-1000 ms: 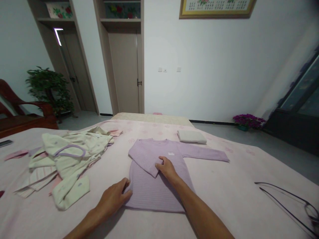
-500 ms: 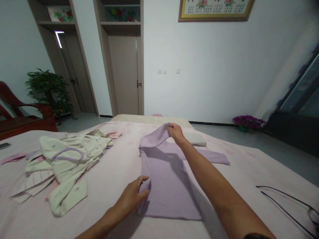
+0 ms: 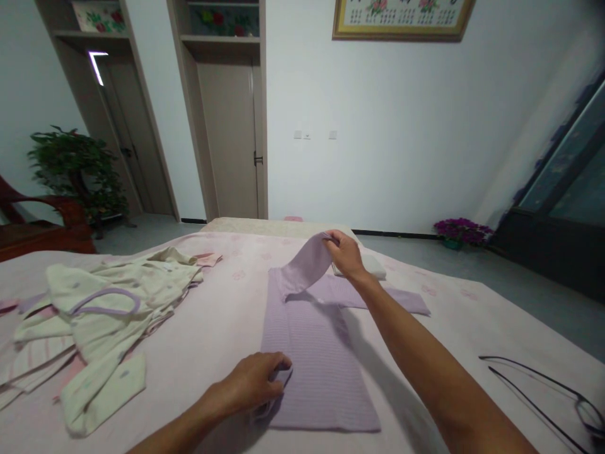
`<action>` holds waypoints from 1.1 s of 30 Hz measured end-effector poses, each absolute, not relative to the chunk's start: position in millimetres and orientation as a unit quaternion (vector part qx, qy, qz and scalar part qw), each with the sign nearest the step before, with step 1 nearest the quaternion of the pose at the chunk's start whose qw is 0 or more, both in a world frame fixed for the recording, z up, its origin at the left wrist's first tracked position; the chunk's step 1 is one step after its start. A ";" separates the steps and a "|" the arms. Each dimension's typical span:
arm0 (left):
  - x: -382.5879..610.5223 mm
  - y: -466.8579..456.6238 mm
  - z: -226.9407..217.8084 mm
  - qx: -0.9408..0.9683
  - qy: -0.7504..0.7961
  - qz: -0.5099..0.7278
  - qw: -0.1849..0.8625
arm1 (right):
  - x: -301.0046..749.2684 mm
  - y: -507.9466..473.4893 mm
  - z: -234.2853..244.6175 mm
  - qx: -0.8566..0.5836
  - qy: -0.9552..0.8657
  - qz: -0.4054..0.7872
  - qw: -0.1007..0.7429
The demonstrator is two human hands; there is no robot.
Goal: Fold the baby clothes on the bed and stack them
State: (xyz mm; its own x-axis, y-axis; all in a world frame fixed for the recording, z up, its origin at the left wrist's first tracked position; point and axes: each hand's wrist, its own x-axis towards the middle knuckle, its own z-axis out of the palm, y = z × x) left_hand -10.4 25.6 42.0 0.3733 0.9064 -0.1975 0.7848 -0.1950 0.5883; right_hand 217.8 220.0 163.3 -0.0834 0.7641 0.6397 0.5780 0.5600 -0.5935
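Note:
A lilac ribbed long-sleeved top (image 3: 321,366) lies on the pink bed sheet in front of me, its left side strip folded inward. My right hand (image 3: 347,255) pinches the cuff end of one sleeve, which is raised off the sheet and bent toward the right. The other sleeve (image 3: 406,301) lies flat, stretched out to the right, partly behind my forearm. Low on the top's left edge, my left hand (image 3: 258,379) is closed on the folded cloth near the hem. Just beyond my right wrist sits a white folded cloth (image 3: 374,268).
On the left lies a loose pile of clothes, with a pale green garment (image 3: 108,315) uppermost. Eyeglasses (image 3: 543,397) rest at the lower right. The pink sheet (image 3: 227,340) spreads under everything. A wooden chair (image 3: 61,224), a leafy plant (image 3: 75,170) and purple flowers (image 3: 463,232) stand beyond.
My left hand has turned the top's left edge inward and lies a little lower. My right hand has carried the raised sleeve slightly to the right. The view has shifted slightly.

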 end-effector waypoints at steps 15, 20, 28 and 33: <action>-45.7 35.3 54.7 0.769 0.442 0.063 0.457 | 174.2 81.2 40.4 -0.242 -0.946 0.106 0.189; -63.9 94.3 34.3 0.630 0.540 0.280 0.482 | 178.5 65.3 29.3 -0.322 -0.921 0.106 0.192; -49.3 176.7 20.0 0.540 0.605 0.426 0.401 | 177.2 61.3 -7.5 -0.311 -0.884 0.143 0.318; -40.6 219.0 16.1 0.519 0.623 0.435 0.391 | 179.9 59.3 -7.8 -0.276 -0.887 0.123 0.351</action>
State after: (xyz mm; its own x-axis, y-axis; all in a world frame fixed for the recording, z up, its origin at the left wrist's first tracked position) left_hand -40.6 219.0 16.1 -0.1551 0.9873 -0.0347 0.3073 0.0816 0.9481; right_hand 179.9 59.3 -7.8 -0.6019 0.5753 0.5539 0.4034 0.8176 -0.4108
